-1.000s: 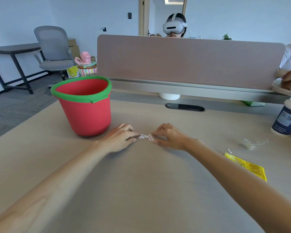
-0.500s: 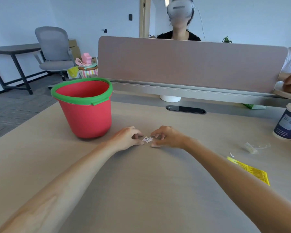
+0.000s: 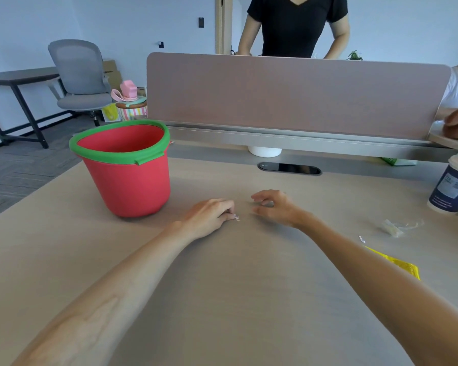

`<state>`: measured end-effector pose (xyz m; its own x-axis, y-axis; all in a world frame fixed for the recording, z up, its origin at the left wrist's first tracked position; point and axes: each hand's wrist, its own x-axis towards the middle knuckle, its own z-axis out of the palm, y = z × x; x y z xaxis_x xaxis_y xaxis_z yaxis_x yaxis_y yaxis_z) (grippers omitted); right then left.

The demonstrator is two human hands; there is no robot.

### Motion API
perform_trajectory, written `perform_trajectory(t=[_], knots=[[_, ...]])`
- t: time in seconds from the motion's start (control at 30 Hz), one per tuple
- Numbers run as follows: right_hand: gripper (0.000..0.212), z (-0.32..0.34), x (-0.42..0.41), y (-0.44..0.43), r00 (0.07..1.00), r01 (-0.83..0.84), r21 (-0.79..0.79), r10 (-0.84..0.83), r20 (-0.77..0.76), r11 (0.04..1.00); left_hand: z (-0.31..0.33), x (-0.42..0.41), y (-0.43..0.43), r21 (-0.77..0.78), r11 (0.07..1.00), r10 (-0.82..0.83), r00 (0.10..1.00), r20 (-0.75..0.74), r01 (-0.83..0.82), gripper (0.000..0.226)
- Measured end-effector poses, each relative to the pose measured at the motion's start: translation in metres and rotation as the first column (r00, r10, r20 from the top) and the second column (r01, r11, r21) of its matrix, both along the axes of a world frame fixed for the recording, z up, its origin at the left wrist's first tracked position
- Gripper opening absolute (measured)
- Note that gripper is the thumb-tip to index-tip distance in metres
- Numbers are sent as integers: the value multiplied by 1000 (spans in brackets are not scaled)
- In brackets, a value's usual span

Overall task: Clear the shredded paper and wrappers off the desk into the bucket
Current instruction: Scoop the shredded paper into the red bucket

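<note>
A red bucket [image 3: 132,186] with a green rim stands on the desk at the left. Just right of it, my left hand [image 3: 210,216] rests on the desk with fingers curled round a small clump of shredded paper [image 3: 237,217] that peeks out at the fingertips. My right hand [image 3: 274,207] hovers a little to the right, fingers loosely curved, holding nothing. Farther right lie a clear crumpled wrapper [image 3: 398,226], a tiny paper scrap [image 3: 362,239] and a yellow wrapper [image 3: 399,265].
A dark blue paper cup [image 3: 452,188] stands at the right edge. A divider panel [image 3: 288,96] closes the desk's far side, with a cable slot [image 3: 290,169] before it. A person stands behind it; another person's hand [image 3: 457,122] is at the far right.
The two hands had pushed the paper shreds together; now my left hand has gathered them under its fingers and my right hand has drawn back and opened. The person behind the divider stood up.
</note>
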<state>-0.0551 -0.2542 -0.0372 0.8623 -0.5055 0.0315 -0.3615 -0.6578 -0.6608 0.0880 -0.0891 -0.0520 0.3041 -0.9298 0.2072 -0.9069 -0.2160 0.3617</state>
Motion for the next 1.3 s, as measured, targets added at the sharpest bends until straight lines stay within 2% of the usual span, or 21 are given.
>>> perform_trajectory(t=[0.13, 0.23, 0.33, 0.43, 0.6, 0.67, 0.73, 0.87, 0.93, 1.0, 1.07, 1.17, 1.27, 1.3], knots=[[34, 0, 6, 10, 999, -27, -23, 28, 28, 999, 5, -3, 5, -43, 995, 89, 994, -71, -92, 13], [33, 3, 10, 21, 987, -158, -72, 156, -34, 985, 15, 3, 14, -81, 985, 147, 985, -92, -155, 10], [7, 2, 18, 32, 951, -309, -176, 303, -60, 935, 25, 8, 28, -74, 983, 165, 984, -72, -171, 10], [14, -5, 28, 38, 965, -254, -193, 261, 11, 948, 30, 9, 38, -93, 980, 166, 981, -99, -175, 12], [8, -7, 39, 43, 978, -200, -198, 209, 24, 959, 38, 6, 46, -128, 973, 177, 977, -121, -193, 16], [8, 2, 40, 43, 986, -128, -128, 140, 86, 983, 51, 3, 49, -168, 969, 167, 980, -108, -183, 17], [7, 22, 42, 44, 972, -56, -27, 61, 227, 998, 70, 2, 52, -220, 960, 163, 984, -71, -175, 17], [14, 94, 61, 61, 892, -68, 105, 14, 451, 992, 123, 7, 59, -358, 915, 212, 976, 37, -186, 15], [15, 130, 78, 74, 855, -102, 71, 51, 516, 992, 153, 19, 68, -430, 876, 275, 959, 68, -220, 15], [10, 158, 100, 89, 843, -124, -29, 121, 524, 992, 177, 40, 81, -461, 836, 376, 923, 85, -298, 15], [10, 174, 126, 106, 860, -168, -133, 211, 464, 977, 192, 66, 97, -397, 815, 504, 854, 128, -421, 15], [13, 182, 163, 129, 898, -250, -289, 333, 286, 924, 194, 97, 116, -117, 814, 579, 776, 249, -570, 11], [17, 180, 184, 140, 916, -363, -423, 400, -1, 830, 193, 115, 126, 109, 794, 562, 790, 246, -599, 21], [20, 180, 188, 141, 918, -367, -439, 395, -29, 820, 194, 118, 128, 134, 800, 556, 806, 202, -585, 26]])
